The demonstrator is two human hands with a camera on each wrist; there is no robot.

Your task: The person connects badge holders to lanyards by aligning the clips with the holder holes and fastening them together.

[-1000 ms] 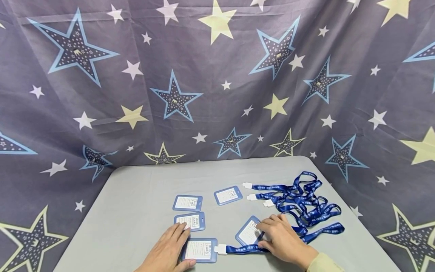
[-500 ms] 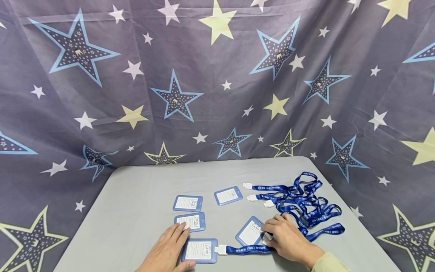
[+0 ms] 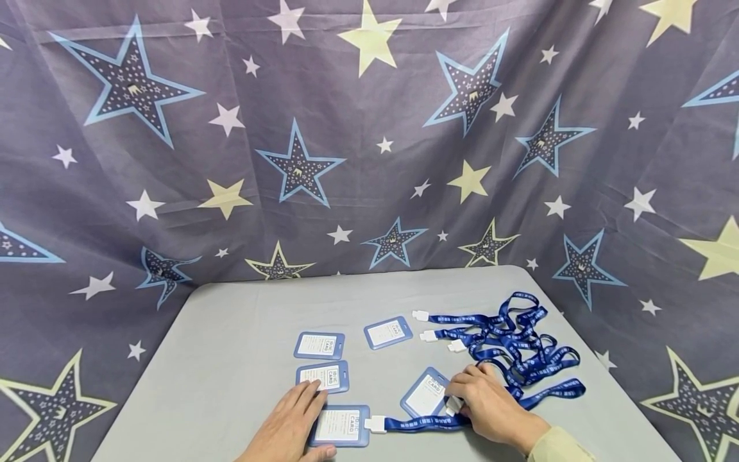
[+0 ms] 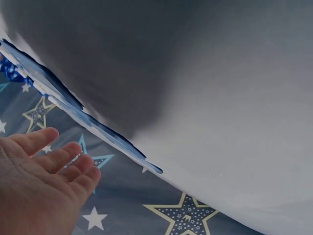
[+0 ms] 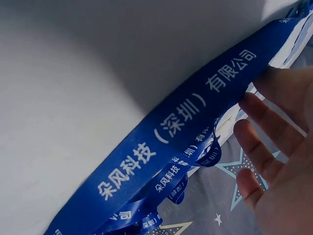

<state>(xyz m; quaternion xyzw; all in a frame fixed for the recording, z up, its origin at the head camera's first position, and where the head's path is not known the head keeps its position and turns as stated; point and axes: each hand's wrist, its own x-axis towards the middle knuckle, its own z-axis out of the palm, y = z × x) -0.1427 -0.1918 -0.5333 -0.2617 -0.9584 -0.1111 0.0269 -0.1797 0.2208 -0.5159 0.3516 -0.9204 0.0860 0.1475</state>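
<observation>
My left hand point(image 3: 287, 425) lies flat with its fingers extended beside a blue-framed ID card holder point(image 3: 339, 426), whose slot end meets the white clip point(image 3: 375, 423) of a blue lanyard point(image 3: 418, 423). Its fingertips reach the lower edge of a second card holder point(image 3: 329, 376). In the left wrist view the fingers point(image 4: 73, 159) are relaxed. My right hand point(image 3: 498, 405) pinches a lanyard by its white clip point(image 3: 453, 405), right at the edge of a tilted card holder point(image 3: 426, 393). Blue strap point(image 5: 171, 122) with white lettering runs past the thumb in the right wrist view.
Farther back on the grey table point(image 3: 231, 321) lie two more card holders, one at left point(image 3: 319, 345) and one near the middle point(image 3: 388, 332). Several tangled lanyards point(image 3: 528, 350) cover the right side, their white clips point(image 3: 428, 335) pointing left. A star-patterned curtain point(image 3: 358, 160) hangs behind.
My right hand has drawn slightly right, off the tilted card holder's face, and a white clip now shows at its fingertips. My left hand has shifted a little to the right.
</observation>
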